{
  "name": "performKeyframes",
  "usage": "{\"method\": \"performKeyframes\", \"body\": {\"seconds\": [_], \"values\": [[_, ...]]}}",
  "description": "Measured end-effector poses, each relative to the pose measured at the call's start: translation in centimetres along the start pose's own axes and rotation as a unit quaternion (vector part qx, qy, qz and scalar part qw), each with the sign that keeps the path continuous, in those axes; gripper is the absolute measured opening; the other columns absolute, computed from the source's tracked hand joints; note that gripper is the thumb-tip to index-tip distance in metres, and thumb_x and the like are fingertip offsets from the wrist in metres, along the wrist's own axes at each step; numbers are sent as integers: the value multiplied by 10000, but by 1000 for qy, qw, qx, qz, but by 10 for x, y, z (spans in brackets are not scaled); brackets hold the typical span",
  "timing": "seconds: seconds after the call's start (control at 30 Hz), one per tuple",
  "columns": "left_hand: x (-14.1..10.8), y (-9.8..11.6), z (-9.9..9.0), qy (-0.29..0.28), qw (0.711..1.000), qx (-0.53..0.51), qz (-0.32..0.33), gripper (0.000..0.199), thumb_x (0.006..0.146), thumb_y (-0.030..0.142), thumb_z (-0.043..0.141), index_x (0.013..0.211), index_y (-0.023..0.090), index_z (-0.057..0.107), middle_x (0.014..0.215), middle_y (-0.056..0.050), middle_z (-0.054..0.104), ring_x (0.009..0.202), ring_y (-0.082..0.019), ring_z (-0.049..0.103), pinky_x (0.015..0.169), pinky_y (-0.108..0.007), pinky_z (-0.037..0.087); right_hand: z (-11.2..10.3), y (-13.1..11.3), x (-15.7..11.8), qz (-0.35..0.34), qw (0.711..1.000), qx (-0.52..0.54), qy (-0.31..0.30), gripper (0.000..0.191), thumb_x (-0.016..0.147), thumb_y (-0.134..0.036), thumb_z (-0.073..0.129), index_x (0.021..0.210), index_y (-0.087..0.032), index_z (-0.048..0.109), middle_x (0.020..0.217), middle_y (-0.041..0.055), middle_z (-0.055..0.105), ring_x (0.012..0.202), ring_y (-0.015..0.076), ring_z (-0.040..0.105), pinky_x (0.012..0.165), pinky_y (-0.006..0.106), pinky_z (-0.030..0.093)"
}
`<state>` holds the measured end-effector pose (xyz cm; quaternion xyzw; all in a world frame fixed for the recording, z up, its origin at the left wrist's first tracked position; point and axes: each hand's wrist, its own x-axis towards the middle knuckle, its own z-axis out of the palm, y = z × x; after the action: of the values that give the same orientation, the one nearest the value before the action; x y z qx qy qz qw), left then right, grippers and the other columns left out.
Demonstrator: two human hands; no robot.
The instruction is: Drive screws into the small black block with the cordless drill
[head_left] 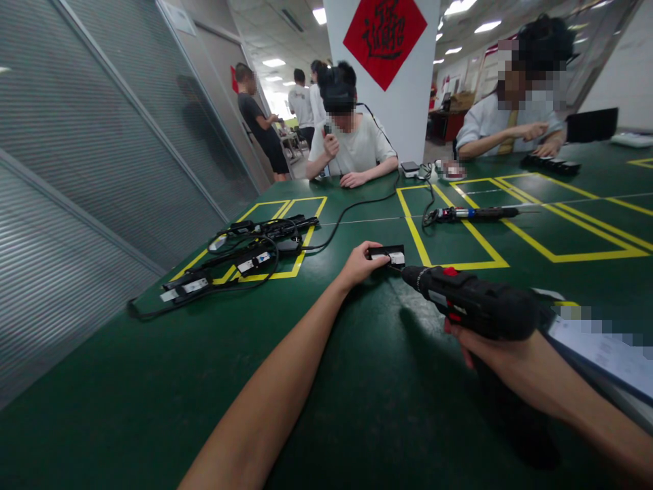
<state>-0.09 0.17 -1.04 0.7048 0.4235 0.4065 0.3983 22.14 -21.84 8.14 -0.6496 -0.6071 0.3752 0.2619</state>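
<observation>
Over on the left, a loose heap of black parts (260, 238) and cables lies on the green table (117, 395), partly inside yellow tape outlines (296, 275). Pale labels show on several of the parts, and a black cable (352, 203) trails away towards a person seated opposite (360, 146).

Next comes the left grip (360, 265), fingers closed on the left end of a small black piece (390, 250) with a pale strip. It is out in front of the person, just left of another taped outline. The right grip (503, 350) is clenched round the handle of a black and red drill (479, 299), its nose pointing left and its thin bit right by the lower edge of the piece.

I'd judge the work on this piece to be under way: it is held steady and the drill is up to it. Whether anything has been driven in or taken out, I can't make out, so how much is left on it stays open. Nor can I say whether the heaped parts are finished or untouched.

Beyond the drill lies a slim corded tool (477, 214), then a sheet of paper (602, 347), blurred in patches and cut off by the view's edge. At the far right a second person (490, 126) reaches over some dark parts (554, 165).

The bit's very tip is too small to tell if it touches; the drill hides most of the right fingers, and its trigger is out of sight.
</observation>
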Motion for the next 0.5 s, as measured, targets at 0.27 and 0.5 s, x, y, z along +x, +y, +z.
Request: {"method": "performKeyframes", "body": {"seconds": [0.27, 0.5], "values": [[0, 0, -1, 2, 1000, 4, 1, 507, 665, 395, 732, 1071, 130, 583, 920, -64, 656, 772, -140, 603, 705, -254, 470, -1, -3, -1, 5, 1000, -3, -10, 314, 833, -456, 492, 626, -231, 567, 656, 33, 642, 590, 182, 596, 519, 310, 451], [0, -1, 0, 8, 1000, 20, 6, 510, 665, 418, 727, 1067, 134, 594, 919, -62, 656, 776, -143, 604, 709, -259, 475, -2, -5, -3, 10, 1000, 6, -4, 261, 821, -437, 506, 680, -230, 576, 648, 29, 632, 606, 193, 598, 536, 321, 463]]}}
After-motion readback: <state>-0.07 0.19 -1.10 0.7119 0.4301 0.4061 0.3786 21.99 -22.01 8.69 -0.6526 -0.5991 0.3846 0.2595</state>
